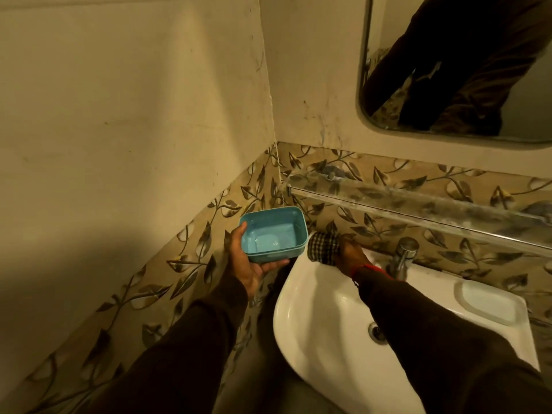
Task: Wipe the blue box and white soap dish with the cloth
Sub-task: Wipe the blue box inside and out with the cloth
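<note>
My left hand (243, 261) holds the blue box (273, 234) from below, open side up, left of the sink near the wall corner. The box's inside looks empty. My right hand (349, 255) grips a bunched black-and-white checked cloth (322, 245) just right of the box, above the sink's back left rim. Cloth and box look slightly apart. The white soap dish (490, 301) lies on the sink's right ledge, away from both hands.
A white sink (322, 324) with a drain (377, 332) is below my right arm. A metal tap (403, 255) stands behind my right wrist. A glass shelf (418, 204) runs along the tiled wall; a mirror (448, 70) hangs above.
</note>
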Tool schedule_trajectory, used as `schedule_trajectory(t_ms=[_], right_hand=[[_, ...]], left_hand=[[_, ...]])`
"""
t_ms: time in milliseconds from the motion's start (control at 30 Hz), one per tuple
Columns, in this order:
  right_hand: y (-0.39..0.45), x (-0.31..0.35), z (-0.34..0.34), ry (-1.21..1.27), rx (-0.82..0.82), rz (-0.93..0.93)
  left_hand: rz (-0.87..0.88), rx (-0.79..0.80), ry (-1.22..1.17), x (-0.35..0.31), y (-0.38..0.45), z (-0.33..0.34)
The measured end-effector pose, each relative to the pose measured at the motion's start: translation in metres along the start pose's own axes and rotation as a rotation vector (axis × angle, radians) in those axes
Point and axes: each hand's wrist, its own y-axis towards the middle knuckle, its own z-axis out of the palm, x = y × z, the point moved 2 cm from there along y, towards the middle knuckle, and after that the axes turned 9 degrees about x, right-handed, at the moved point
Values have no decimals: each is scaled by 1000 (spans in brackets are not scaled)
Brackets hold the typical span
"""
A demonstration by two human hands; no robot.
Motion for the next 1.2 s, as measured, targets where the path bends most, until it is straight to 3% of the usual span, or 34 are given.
schedule_trajectory(t_ms=[167, 467, 733, 833, 1033, 1200], right_hand=[[31, -13, 16, -50, 36, 74], [54, -23, 33, -458, 31, 116], [41, -17, 11, -430, -37, 19], [28, -8, -7, -283, -100, 15], [-21, 11, -35, 309, -222, 8], [-68, 16, -37, 885, -167, 67]], left_hand=[[5, -43, -13, -5, 17, 5], [21, -12, -33, -7, 36, 3], [45, 9, 13, -13, 30, 7], [50, 5, 7, -15, 27, 12], [79, 36, -6, -17, 10, 28], [124, 42, -12, -22, -10, 46]])
